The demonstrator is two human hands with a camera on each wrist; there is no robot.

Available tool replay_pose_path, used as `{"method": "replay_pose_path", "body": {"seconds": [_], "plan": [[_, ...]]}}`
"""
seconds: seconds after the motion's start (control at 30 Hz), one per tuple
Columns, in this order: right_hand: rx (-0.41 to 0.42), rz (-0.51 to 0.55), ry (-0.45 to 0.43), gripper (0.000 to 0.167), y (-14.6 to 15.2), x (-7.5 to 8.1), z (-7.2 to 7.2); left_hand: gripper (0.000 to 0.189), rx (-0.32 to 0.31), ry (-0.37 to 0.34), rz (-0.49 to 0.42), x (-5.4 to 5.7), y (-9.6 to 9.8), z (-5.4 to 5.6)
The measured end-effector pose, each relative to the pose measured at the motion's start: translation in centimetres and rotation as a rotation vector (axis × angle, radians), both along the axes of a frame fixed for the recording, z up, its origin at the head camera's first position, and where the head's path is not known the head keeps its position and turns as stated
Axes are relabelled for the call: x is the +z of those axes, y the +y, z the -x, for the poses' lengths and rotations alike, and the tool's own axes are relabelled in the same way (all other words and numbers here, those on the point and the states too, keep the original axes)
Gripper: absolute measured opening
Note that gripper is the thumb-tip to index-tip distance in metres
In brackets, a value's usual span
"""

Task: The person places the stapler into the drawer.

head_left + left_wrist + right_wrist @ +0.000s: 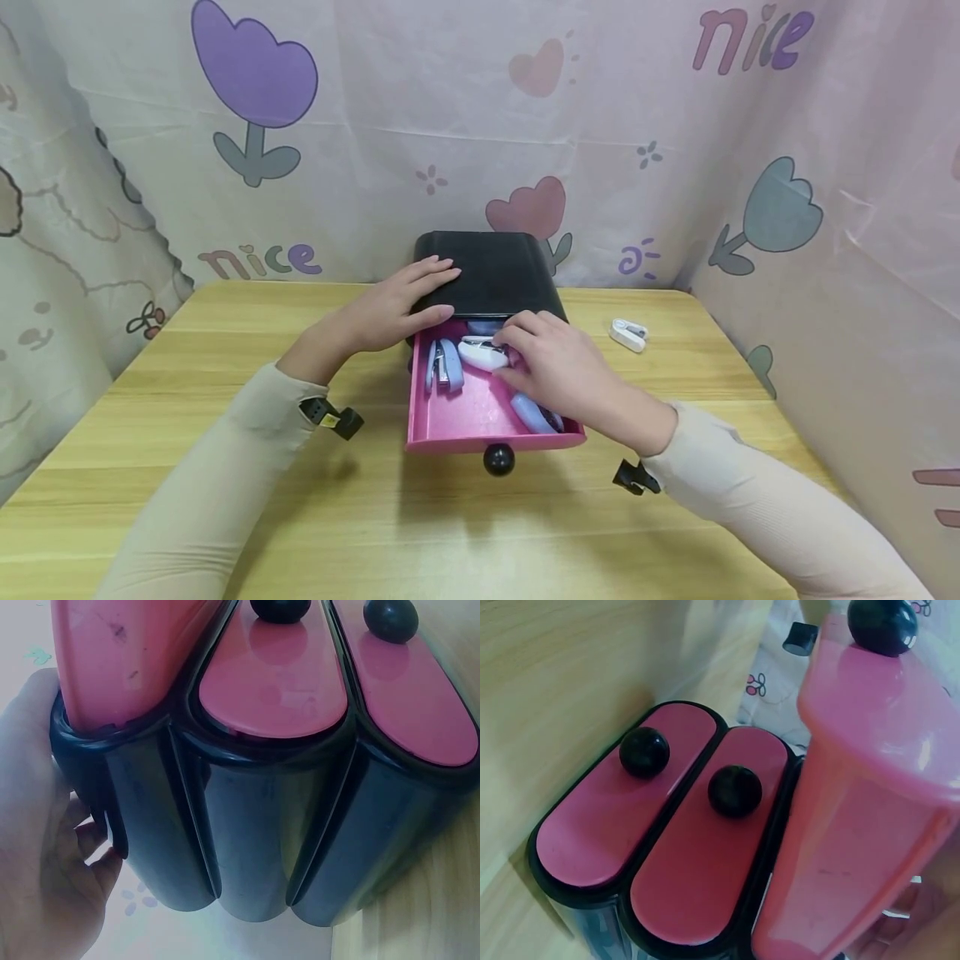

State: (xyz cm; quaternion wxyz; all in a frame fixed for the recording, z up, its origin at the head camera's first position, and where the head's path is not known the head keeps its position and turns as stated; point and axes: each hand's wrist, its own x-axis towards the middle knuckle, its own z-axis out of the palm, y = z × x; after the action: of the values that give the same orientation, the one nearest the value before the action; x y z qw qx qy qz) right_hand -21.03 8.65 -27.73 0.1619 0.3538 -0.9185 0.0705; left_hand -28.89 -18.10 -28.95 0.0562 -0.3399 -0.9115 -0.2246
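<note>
A pink drawer [465, 417] is pulled out from the top of a black cabinet [495, 267] in the head view. My left hand [393, 304] rests on the cabinet's top with fingers extended. Inside the drawer, my right hand [558, 362] pinches the right end of a white stapler [480, 354] between thumb and fingers. A blue stapler [445, 367] stands to its left, and another blue stapler [532, 412] lies near the drawer's front right corner, partly under the right hand. Something blue [483, 327] shows at the back, mostly hidden.
On the wooden table [225, 358], right of the cabinet, lies a small white and grey stapler-like object [628, 334]. Below the pulled-out drawer, two more pink drawers with black knobs [735, 791] are closed. A printed curtain [420, 100] hangs behind and at both sides.
</note>
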Motion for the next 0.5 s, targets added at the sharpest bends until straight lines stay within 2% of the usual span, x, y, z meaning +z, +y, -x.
{"method": "replay_pose_path", "body": {"seconds": [0.27,0.5], "plan": [[0.011,0.116,-0.008,0.032,1.6,0.4,0.1,0.065,-0.007,0.000,-0.001,0.0,0.0,0.0],[-0.011,0.173,-0.032,0.036,3.5,0.8,0.4,0.065,-0.002,-0.009,-0.001,0.0,0.0,0.0]]}}
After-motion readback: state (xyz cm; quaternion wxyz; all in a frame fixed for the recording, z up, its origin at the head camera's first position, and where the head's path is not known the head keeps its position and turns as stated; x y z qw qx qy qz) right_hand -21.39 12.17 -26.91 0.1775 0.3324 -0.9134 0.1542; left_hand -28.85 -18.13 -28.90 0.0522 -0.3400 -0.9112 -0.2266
